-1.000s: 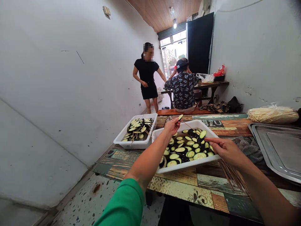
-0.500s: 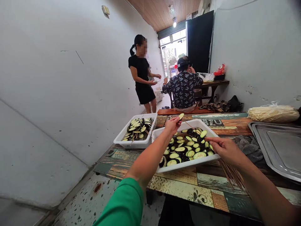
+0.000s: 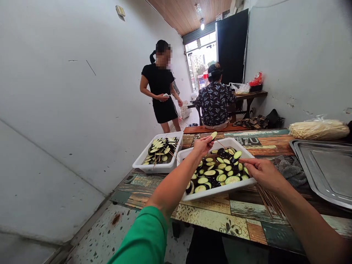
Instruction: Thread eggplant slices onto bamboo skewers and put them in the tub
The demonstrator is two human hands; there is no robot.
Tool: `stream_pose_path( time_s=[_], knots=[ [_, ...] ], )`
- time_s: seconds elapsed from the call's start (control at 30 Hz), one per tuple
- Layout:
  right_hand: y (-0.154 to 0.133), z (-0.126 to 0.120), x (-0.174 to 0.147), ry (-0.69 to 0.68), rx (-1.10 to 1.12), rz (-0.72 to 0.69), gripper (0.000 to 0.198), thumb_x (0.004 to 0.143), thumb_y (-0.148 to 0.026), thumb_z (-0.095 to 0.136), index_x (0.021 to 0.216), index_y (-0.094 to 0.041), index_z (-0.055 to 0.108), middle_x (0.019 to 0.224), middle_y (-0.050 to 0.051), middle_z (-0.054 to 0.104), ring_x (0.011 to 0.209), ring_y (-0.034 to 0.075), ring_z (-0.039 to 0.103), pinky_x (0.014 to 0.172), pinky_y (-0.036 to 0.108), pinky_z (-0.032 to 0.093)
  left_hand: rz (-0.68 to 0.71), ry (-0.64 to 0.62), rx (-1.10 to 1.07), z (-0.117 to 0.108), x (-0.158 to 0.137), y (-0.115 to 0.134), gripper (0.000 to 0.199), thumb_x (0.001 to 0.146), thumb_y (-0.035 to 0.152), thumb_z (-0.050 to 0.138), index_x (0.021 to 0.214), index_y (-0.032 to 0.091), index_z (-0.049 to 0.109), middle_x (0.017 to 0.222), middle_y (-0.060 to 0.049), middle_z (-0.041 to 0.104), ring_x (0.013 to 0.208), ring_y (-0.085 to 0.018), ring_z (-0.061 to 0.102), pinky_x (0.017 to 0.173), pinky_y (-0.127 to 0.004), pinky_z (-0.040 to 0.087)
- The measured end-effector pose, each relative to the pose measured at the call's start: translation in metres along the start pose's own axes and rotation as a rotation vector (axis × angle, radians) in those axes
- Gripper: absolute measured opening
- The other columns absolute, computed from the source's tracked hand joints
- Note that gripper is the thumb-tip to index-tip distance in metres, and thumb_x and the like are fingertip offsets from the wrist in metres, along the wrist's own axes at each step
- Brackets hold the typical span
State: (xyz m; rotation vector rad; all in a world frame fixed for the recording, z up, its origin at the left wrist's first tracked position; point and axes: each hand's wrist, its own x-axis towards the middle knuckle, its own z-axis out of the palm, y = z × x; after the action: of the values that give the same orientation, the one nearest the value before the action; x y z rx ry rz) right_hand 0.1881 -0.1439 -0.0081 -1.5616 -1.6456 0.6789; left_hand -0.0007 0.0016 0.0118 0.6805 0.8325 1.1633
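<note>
My left hand [image 3: 202, 145] pinches an eggplant slice [image 3: 213, 135] above the far left side of a white tub [image 3: 220, 190]. In that tub many eggplant slices [image 3: 221, 178] float in dark liquid. At the tub's right rim my right hand [image 3: 260, 170] is closed on a thin wooden skewer [image 3: 242, 160]. A dark-skinned eggplant slice [image 3: 237, 155] sits at the skewer, pointing left over the tub. Left of it, a second white tub [image 3: 154, 168] holds skewered eggplant slices [image 3: 162, 146] with sticks poking out.
A bundle of bare skewers [image 3: 271, 201] lies right of the near tub. Metal trays [image 3: 327, 172], a grey cloth [image 3: 290, 170] and a bag of pale noodle-like strands [image 3: 319, 129] are further right. Two people, one standing [image 3: 161, 84] and one seated [image 3: 216, 102], are beyond the table.
My hands stay nearly in place, each with its hold unchanged. The standing person has turned and lowered their arms; the seated person's raised hands have dropped. The view shifts slightly.
</note>
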Motion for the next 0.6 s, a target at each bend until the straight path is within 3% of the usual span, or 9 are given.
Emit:
stream_pose_path(
  time_s=[0.4,0.6],
  knots=[
    [-0.003,0.002,0.001,0.039,-0.007,-0.017,0.051,0.074,-0.039,0.043,0.101,-0.008,0.073,0.052,0.002,0.056,0.044,0.012,0.038,0.043,0.025,0.024,-0.052,-0.146,0.057,0.017,-0.016,-0.021,0.009,0.074,0.006,0.066,0.074,0.008,0.057,0.064,-0.005,0.06,0.051,-0.006,0.054,0.046,-0.014,0.039],
    [-0.005,0.001,0.0,0.043,-0.027,-0.071,0.048,0.076,-0.036,0.042,0.101,-0.012,0.074,0.053,0.002,0.058,0.045,0.012,0.04,0.043,0.024,0.026,-0.07,-0.096,-0.008,0.02,-0.017,-0.015,0.007,0.077,0.004,0.062,0.076,0.01,0.057,0.063,-0.002,0.057,0.052,-0.005,0.054,0.047,-0.013,0.041]
  ],
)
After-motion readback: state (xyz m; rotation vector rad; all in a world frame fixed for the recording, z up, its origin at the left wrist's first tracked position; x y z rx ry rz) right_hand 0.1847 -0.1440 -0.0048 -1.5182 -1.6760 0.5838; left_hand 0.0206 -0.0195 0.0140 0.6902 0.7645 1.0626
